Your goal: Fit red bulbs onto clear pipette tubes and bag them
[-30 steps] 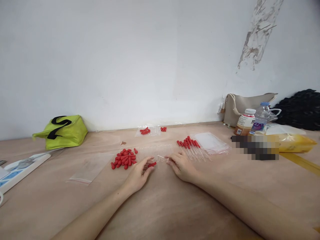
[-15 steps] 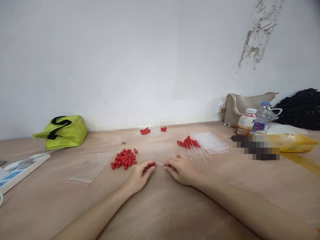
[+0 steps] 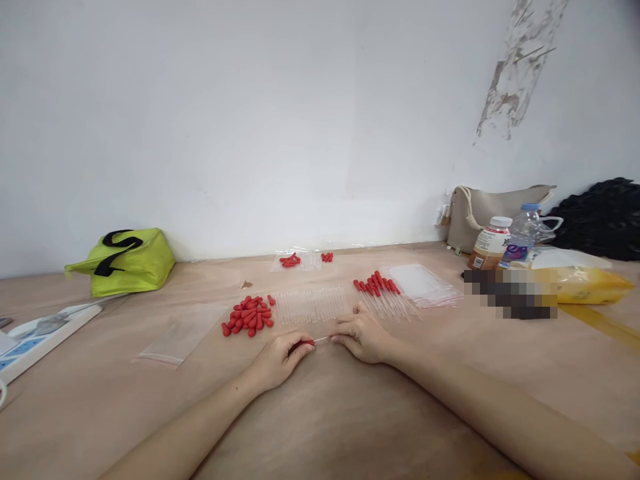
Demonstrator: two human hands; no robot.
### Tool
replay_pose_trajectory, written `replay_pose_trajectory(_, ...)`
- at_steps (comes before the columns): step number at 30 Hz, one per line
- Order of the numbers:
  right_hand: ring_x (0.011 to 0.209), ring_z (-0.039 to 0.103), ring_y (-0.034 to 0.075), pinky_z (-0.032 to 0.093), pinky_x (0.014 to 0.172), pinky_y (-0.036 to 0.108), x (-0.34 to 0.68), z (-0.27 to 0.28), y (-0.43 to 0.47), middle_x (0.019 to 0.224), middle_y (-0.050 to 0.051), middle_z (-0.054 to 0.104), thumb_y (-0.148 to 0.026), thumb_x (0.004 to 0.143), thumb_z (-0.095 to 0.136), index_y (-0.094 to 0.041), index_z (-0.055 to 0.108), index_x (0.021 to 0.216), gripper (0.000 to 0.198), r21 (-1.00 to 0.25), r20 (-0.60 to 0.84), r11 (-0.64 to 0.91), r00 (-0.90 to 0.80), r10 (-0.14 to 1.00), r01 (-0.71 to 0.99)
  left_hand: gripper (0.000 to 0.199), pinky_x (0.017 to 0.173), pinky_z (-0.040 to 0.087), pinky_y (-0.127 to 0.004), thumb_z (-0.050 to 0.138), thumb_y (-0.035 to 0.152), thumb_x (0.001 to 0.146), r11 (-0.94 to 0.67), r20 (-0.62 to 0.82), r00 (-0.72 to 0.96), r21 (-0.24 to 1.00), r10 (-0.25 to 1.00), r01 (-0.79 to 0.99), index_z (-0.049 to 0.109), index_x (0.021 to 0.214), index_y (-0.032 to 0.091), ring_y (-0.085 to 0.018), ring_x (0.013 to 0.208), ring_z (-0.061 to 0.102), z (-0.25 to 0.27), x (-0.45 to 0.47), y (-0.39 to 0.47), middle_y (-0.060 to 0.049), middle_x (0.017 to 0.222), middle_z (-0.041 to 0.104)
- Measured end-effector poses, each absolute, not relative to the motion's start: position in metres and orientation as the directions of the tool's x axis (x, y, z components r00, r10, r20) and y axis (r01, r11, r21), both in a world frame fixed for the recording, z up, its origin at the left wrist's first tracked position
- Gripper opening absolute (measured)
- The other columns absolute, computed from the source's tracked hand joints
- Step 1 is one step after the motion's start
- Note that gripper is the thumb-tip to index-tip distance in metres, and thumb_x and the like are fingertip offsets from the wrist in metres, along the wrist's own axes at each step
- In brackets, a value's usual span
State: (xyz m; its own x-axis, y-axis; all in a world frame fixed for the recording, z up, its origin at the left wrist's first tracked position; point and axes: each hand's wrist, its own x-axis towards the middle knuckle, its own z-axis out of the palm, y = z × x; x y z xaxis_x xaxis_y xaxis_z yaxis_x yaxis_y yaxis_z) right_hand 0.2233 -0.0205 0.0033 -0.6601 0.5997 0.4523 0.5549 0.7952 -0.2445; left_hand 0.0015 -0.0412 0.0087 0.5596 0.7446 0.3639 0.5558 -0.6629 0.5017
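Note:
Between finger and thumb, my left hand (image 3: 280, 357) pinches a red rubber dropper bulb (image 3: 307, 343). My right hand (image 3: 367, 335) grips a thin clear dropper tube (image 3: 321, 339), whose left end meets the bulb; how deep it sits inside I cannot tell. A heap of loose red bulbs (image 3: 249, 316) lies beyond my left hand. Behind both hands, clear tubes (image 3: 311, 305) lie side by side in a row. Past my right hand is a pile of droppers with red bulbs on their tubes (image 3: 383, 293).
A clear zip bag (image 3: 175, 337) lies flat at left, near a power strip (image 3: 47, 343) and a lime-green bag (image 3: 133, 262). More bags (image 3: 420, 285) are stacked at right. Bottles (image 3: 493, 243) and a beige bag (image 3: 465, 220) stand farther right. A packed bag with red bulbs (image 3: 290, 261) lies by the wall.
My left hand and the bulb have shifted slightly down and right. The tube now slants up toward my right hand, which has moved a little to the right.

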Motion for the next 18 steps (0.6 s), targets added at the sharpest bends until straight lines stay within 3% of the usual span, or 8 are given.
replay_pose_trajectory(7, 0.062, 0.047, 0.009, 0.019, 0.067, 0.029, 0.217, 0.000, -0.028, 0.072, 0.000, 0.061, -0.023, 0.084, 0.042, -0.019, 0.061, 0.078, 0.020, -0.140, 0.493, 0.775, -0.635, 0.594, 0.616, 0.020, 0.061, 0.038, -0.022, 0.042, 0.027, 0.087, -0.694, 0.373, 0.586, 0.411, 0.719, 0.591, 0.058, 0.080, 0.017, -0.013, 0.067, 0.051, 0.007, 0.002, -0.040, 0.000, 0.071, 0.056)
replay_pose_trajectory(18, 0.066, 0.049, 0.010, 0.020, 0.067, 0.027, 0.205, -0.002, -0.029, 0.071, 0.001, 0.061, -0.021, 0.084, 0.040, -0.016, 0.056, 0.071, 0.021, -0.157, 0.452, 0.781, -0.659, 0.601, 0.605, 0.018, 0.059, 0.037, -0.022, 0.041, 0.025, 0.087, -0.760, 0.420, 0.633, 0.348, 0.650, 0.549, 0.054, 0.077, 0.016, -0.013, 0.065, 0.050, 0.007, 0.003, -0.041, -0.001, 0.070, 0.054)
